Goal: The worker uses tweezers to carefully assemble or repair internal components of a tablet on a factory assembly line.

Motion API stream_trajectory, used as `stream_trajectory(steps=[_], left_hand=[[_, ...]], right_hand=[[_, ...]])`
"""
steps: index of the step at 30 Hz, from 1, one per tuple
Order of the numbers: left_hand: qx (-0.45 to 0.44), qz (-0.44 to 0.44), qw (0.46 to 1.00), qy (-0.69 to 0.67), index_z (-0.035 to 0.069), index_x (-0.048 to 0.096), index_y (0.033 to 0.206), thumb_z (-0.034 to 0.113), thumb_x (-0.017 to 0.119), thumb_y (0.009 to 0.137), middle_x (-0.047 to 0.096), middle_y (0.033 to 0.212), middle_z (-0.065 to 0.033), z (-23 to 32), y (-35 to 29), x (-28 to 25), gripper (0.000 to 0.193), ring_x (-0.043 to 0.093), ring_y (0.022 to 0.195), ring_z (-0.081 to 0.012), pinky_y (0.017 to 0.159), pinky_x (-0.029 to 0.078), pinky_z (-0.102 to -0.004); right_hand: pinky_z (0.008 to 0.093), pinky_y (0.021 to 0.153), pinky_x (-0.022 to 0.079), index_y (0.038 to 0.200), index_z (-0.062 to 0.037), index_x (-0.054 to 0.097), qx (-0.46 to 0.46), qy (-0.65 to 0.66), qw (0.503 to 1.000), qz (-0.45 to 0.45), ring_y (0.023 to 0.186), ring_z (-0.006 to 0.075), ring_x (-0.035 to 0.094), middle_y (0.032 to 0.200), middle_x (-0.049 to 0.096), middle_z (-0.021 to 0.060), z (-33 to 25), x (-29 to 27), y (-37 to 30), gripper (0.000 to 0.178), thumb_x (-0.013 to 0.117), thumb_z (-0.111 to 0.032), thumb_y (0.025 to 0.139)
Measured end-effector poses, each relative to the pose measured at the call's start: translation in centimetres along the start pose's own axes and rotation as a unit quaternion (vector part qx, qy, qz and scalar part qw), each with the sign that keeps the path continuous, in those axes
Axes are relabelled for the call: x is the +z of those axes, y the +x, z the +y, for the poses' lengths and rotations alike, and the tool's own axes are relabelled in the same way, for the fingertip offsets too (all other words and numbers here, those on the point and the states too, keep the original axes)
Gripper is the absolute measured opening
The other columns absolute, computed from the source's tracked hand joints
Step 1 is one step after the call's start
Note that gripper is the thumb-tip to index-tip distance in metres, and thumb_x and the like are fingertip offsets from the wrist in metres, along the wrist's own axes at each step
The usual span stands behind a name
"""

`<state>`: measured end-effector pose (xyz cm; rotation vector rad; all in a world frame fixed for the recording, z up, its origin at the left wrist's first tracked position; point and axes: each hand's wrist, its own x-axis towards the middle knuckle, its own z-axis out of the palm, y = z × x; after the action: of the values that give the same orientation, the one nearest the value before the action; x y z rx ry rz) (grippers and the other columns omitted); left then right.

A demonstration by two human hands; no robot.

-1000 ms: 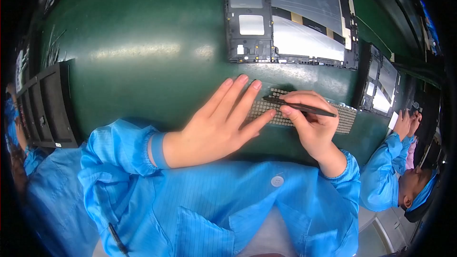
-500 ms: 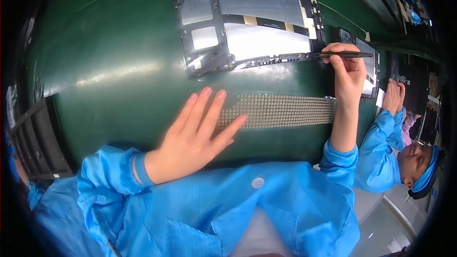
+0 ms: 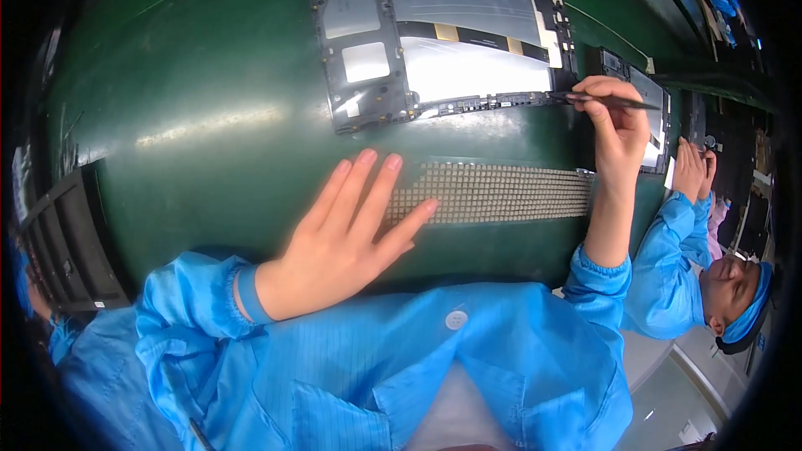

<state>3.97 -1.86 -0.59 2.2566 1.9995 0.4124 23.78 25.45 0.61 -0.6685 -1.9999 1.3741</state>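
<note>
My right hand (image 3: 616, 121) pinches a pair of dark tweezers (image 3: 614, 102). Their tip meets the near right corner of a flat black device frame (image 3: 368, 100) with silvery panels, lying at the far side of the green table. My left hand (image 3: 342, 238) lies flat with its fingers spread. Under its index finger is the left end of a clear sheet of small grey-beige square pads (image 3: 501, 194), set in rows in front of the frame. Whatever the tweezer tip touches or holds is too small to make out.
A second similar frame (image 3: 647, 108) lies just beyond my right hand. Farther right, a co-worker in blue has their hands (image 3: 695, 169) over dark parts. At the left edge of the green mat (image 3: 184, 184) stands a black tray-like panel (image 3: 75, 242).
My right hand and the tweezers have shifted very slightly right, staying at the frame's corner. The left hand rests as before. The whole view has moved a little.
</note>
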Motion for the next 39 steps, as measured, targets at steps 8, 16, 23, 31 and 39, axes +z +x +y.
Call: stream_trajectory(steps=[8,16,23,31,39], left_hand=[[-0.006,0.004,1.0,0.018,0.028,0.051,0.133,0.036,0.067,0.071,0.044,0.136,-0.0221,-0.1,0.0,0.1,0.065,0.044,0.124,-0.0399,0.102,0.038,-0.0468],[-0.002,0.007,1.0,0.01,0.027,0.051,0.131,0.038,0.067,0.071,0.043,0.139,-0.015,0.2,0.0,0.3,0.063,0.043,0.124,-0.0399,0.104,0.037,-0.0476],[-0.004,0.011,1.0,0.016,0.026,0.052,0.131,0.039,0.066,0.073,0.044,0.138,-0.0155,0.2,-0.1,0.3,0.061,0.045,0.123,-0.0399,0.103,0.037,-0.0477],[0.005,0.013,1.0,0.012,0.026,0.053,0.13,0.039,0.065,0.074,0.044,0.138,-0.0162,0.0,0.1,0.3,0.059,0.045,0.122,-0.0407,0.102,0.038,-0.0486],[0.077,0.061,0.995,0.012,0.007,0.062,0.104,0.03,0.062,0.079,0.056,0.118,-0.0254,-0.4,0.0,-0.7,0.034,0.053,0.114,-0.0413,0.1,0.041,-0.0497]], right_hand=[[0.0301,0.078,0.052,0.095,0.0056,0.06,-0.01,-0.043,0.992,0.117,0.09,0.0236,0.063,0.095,0.064,0.0177,-2.7,4.1,-3.4,0.019,0.065,0.01,0.077],[0.0283,0.079,0.053,0.1,0.0047,0.06,0.133,0.105,0.983,-0.067,0.091,0.0192,0.064,0.1,0.065,0.0152,-3.2,9.9,-6.6,0.023,0.066,0.01,0.078],[0.0276,0.077,0.054,0.097,0.0053,0.062,0.135,0.1,0.984,-0.06,0.087,0.0171,0.065,0.098,0.066,0.0138,-3.5,10.5,-6.6,0.02,0.068,0.007,0.078],[0.029,0.071,0.054,0.093,0.0005,0.063,0.007,-0.056,0.993,-0.104,0.083,0.0225,0.067,0.092,0.067,0.015,-3.4,10.2,-6.1,0.023,0.073,0.005,0.073],[0.0278,0.07,0.054,0.095,0.0052,0.061,0.087,0.124,0.987,-0.059,0.079,0.0177,0.064,0.095,0.066,0.0155,-5.0,9.2,-1.1,0.014,0.064,0.007,0.081]])
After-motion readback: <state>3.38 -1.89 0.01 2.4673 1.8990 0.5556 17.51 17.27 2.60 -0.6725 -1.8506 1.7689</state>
